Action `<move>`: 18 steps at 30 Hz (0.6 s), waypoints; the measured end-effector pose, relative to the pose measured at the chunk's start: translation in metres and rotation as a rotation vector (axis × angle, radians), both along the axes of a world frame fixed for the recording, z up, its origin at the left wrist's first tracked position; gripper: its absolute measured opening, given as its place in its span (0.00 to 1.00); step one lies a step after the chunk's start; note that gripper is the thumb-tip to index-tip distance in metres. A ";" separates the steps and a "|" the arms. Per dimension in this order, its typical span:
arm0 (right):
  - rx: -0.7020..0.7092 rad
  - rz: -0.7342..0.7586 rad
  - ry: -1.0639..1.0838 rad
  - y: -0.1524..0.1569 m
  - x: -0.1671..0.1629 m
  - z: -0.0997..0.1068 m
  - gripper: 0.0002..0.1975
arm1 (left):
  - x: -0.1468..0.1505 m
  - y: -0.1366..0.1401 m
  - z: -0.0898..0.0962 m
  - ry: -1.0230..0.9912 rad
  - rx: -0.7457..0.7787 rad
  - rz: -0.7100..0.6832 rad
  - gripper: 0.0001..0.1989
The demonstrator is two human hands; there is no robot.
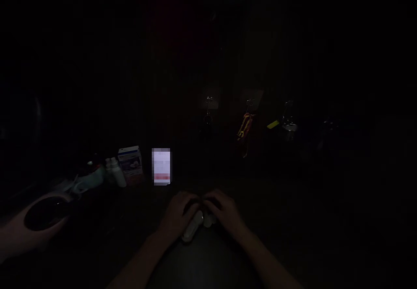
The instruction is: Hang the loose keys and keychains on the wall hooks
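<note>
The scene is very dark. My left hand (180, 213) and my right hand (224, 210) meet in the middle, thumbs and fingers bent toward each other. Below the left thumb, a pale oblong object (193, 228) slants down along that hand and seems gripped by it. A small pale piece (209, 220), its kind unclear, shows under the right fingers, which are curled close together. Shadow hides most of the fingertips, and whether the two pale things are joined cannot be made out.
Beyond my left hand glows a blurred, screen-like rectangle (162, 166). A printed box (130, 166) and white bottles (117, 174) stand left of it. Farther left lies a pinkish ring-shaped thing (19, 226). Wall hooks (249, 102) hold hanging items, one a yellow-red strap (245, 127).
</note>
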State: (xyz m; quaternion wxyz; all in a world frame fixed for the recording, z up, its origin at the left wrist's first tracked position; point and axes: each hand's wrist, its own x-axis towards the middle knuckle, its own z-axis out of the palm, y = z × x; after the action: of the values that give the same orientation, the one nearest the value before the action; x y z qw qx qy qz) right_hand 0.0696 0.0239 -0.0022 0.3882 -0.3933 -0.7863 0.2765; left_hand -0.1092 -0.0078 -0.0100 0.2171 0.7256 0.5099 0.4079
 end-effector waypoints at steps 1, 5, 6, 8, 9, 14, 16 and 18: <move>0.012 0.009 0.009 -0.001 -0.001 0.001 0.08 | 0.001 0.000 0.000 -0.006 -0.004 0.007 0.10; 0.026 0.033 0.068 -0.005 -0.003 0.006 0.08 | 0.003 0.000 0.000 -0.059 -0.035 0.039 0.09; 0.013 0.017 0.092 -0.006 -0.003 0.007 0.09 | 0.004 0.000 0.001 -0.078 -0.042 0.047 0.09; -0.024 -0.045 0.140 -0.008 -0.003 0.011 0.10 | 0.005 -0.001 0.004 -0.135 -0.071 0.068 0.09; -0.038 -0.079 0.160 -0.008 -0.003 0.012 0.10 | 0.006 -0.002 0.007 -0.171 -0.094 0.082 0.09; -0.075 -0.126 0.176 -0.009 -0.003 0.017 0.12 | 0.008 -0.005 0.021 -0.359 -0.168 0.175 0.11; -0.115 -0.084 0.168 -0.010 -0.005 0.018 0.12 | 0.009 -0.007 0.025 -0.393 -0.187 0.179 0.12; -0.133 -0.022 0.157 -0.012 -0.008 0.018 0.11 | 0.009 -0.009 0.028 -0.417 -0.201 0.171 0.12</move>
State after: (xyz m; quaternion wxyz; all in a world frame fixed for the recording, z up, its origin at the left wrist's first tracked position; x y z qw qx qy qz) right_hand 0.0616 0.0123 0.0161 0.4245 -0.4041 -0.7289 0.3538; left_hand -0.0997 -0.0165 0.0178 0.3535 0.5547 0.5518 0.5127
